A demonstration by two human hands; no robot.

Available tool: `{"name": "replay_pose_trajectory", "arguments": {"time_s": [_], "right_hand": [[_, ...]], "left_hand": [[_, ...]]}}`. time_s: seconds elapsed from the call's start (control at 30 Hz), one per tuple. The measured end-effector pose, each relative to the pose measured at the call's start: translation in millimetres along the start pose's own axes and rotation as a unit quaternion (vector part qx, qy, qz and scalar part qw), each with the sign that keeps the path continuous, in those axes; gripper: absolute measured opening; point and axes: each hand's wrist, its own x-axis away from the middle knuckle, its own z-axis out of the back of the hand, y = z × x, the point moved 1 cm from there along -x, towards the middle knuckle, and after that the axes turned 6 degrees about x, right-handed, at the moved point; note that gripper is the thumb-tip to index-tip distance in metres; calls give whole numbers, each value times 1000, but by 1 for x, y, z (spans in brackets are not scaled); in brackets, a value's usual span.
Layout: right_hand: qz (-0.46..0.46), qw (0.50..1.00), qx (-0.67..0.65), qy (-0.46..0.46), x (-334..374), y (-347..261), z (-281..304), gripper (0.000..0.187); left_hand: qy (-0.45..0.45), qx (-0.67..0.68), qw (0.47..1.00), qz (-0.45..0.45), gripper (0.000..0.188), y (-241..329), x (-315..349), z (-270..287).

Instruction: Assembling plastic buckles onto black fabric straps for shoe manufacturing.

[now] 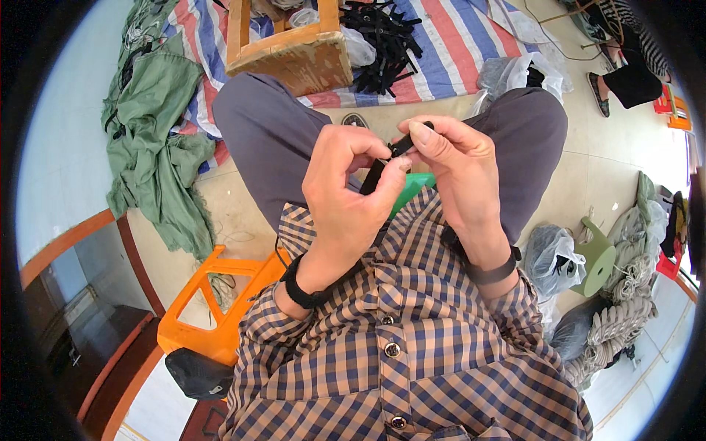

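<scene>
A short black strap (373,177) with what looks like a small black buckle spans the gap between my hands, above my lap. My left hand (340,180) pinches it between thumb and fingers near the buckle, and part of the strap runs under that hand. With thumb and forefinger, my right hand (463,165) grips the strap's other end, angled up to the right. Both sets of fingertips nearly meet at the buckle, whose details are too small to make out. Beyond my knees lies a heap of similar black straps (384,45) on a striped tarp (448,44).
A worn wooden stool (294,65) stands on the tarp beside the heap. Green cloth (151,125) is bunched at left, above an orange plastic stool (198,294). Plastic bags (548,257) and a green plastic piece (597,257) lie at right. Another person's leg (631,84) shows at upper right.
</scene>
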Motion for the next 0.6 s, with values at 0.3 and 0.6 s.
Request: {"name": "replay_pose_trajectory", "arguments": {"time_s": [0.3,0.6], "right_hand": [[-87,989,-110,-43,-2,-1,7,17],[-47,995,-86,-29,-1,-2,4,17]], "left_hand": [[0,-58,987,-148,25,-5,0,5],[6,-23,995,-102,25,-2,0,5]]}}
